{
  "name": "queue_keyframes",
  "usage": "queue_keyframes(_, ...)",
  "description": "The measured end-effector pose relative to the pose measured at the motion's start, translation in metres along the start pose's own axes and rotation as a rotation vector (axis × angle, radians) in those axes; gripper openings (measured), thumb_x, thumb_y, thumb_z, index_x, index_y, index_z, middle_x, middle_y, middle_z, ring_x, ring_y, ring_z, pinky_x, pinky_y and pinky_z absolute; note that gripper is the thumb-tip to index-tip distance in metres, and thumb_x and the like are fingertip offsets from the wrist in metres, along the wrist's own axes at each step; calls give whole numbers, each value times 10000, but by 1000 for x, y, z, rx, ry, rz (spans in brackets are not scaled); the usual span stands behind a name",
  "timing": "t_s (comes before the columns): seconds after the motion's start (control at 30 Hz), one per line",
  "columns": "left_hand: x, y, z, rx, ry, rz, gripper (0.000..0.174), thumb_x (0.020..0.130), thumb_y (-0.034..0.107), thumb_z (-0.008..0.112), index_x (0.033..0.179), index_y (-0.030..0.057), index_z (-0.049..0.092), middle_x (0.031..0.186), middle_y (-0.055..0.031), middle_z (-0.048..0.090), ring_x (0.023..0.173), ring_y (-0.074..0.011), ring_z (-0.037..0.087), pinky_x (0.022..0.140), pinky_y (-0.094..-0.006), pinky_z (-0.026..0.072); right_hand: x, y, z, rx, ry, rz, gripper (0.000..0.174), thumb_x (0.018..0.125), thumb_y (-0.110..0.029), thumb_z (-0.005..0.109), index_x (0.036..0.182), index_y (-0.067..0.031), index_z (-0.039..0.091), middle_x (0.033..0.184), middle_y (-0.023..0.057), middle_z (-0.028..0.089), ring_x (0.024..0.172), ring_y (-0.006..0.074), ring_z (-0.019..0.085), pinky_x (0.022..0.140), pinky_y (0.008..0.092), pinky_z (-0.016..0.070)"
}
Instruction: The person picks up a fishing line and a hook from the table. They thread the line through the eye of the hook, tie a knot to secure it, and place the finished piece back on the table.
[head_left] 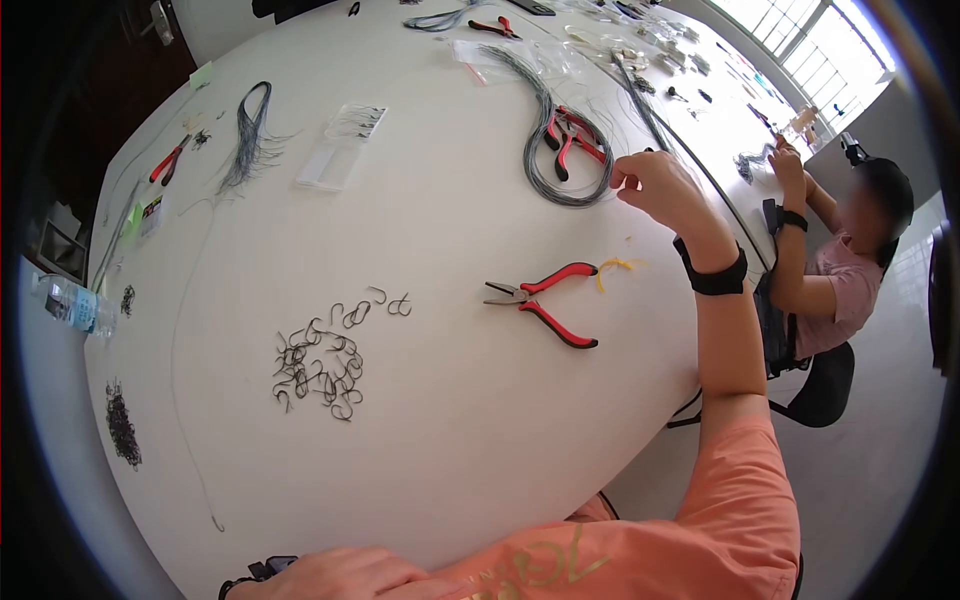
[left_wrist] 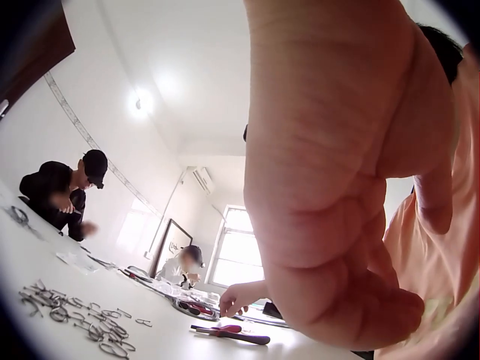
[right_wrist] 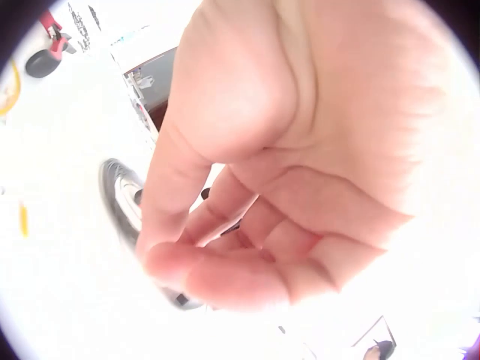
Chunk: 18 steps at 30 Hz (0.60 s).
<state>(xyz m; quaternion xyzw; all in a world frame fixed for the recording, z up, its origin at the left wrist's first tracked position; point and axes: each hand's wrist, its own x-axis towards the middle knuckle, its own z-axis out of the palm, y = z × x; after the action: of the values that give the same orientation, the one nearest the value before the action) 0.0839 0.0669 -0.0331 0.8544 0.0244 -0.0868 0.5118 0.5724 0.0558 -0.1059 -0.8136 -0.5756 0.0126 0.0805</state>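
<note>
My right hand [head_left: 628, 180] is raised over the table's far right side, its thumb and fingertips [right_wrist: 176, 266] pinched together at the right rim of a coil of grey wire [head_left: 540, 160]. The strand in the pinch is too fine to make out. Red-handled pliers [head_left: 575, 135] lie inside the coil. My left hand [head_left: 335, 575] rests at the near table edge by my chest; its fingers [left_wrist: 352, 315] are loosely curled with nothing seen in them. A second pair of red-handled pliers [head_left: 545, 298] lies between the hands, with a yellow scrap [head_left: 615, 265] by its handle.
A pile of dark metal hooks [head_left: 320, 365] lies mid-table, and a thin line [head_left: 178, 380] runs down its left side. A clear plastic box [head_left: 340, 145], a grey strand bundle [head_left: 248, 135], a water bottle [head_left: 75, 303] and more tools stand farther off. Another person [head_left: 850, 260] sits at right.
</note>
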Motion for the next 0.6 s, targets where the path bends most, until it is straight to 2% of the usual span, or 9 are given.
queue_keyframes(0.07,-2,0,1,62,-19,-96,459,853,234,711,1262,49,620,1014,-139,625,904,-315,604,787,-397,505,-1,3,7,-7,62,-24,109,761,-95,706,859,-50,720,765,95,704,739,249,685,669,348,522)
queue_keyframes(0.17,-1,-5,5,103,26,-78,462,844,240,709,1245,28,620,1028,-150,626,908,-325,603,793,-399,507,-1,9,7,84,-1,-82,97,828,-80,693,885,-6,666,774,98,687,651,195,657,589,343,508)
queue_keyframes(0.23,-1,-5,4,130,20,-83,473,840,243,709,1247,21,617,1034,-152,626,911,-329,603,796,-399,507,2,8,1,157,-185,-21,103,879,-106,668,891,-11,630,734,72,656,609,162,635,531,310,486)
queue_keyframes(0.33,-2,-4,3,170,31,-93,491,834,246,708,1256,12,612,1037,-155,627,918,-333,603,802,-398,507,-1,6,-22,205,-129,58,131,884,-133,658,913,-5,652,773,123,676,667,221,668,632,352,513)
queue_keyframes(0.4,-3,-5,3,183,44,-91,499,833,246,706,1262,10,609,1036,-154,628,922,-334,604,805,-396,507,-2,8,-40,128,77,65,137,935,-144,620,965,-10,618,784,104,666,638,214,643,623,335,501)
queue_keyframes(0.47,-3,-5,3,198,67,-107,495,836,247,702,1266,19,615,1032,-155,628,917,-334,606,797,-400,508,-6,12,-53,58,445,-44,127,971,-154,597,979,-28,613,839,94,697,658,162,658,589,305,491)
queue_keyframes(0.53,-1,-7,2,186,110,-94,484,825,214,711,1261,24,620,1037,-159,626,900,-337,610,782,-400,515,-27,-27,-75,379,624,26,131,1007,-173,573,1015,-45,597,925,66,731,689,103,677,545,247,473)
queue_keyframes(0.57,0,-7,1,175,153,-83,476,814,181,720,1256,29,626,1043,-162,625,883,-341,615,767,-400,521,-35,-34,-79,558,710,-111,135,1028,-186,561,1046,-54,581,979,44,745,721,73,693,527,183,465)
queue_keyframes(0.6,2,-7,0,173,154,-84,476,814,181,720,1256,29,626,1043,-162,625,883,-341,615,767,-400,521,-43,-44,-82,613,742,-149,110,1023,-149,571,1057,-45,563,975,52,740,734,96,705,540,164,481)
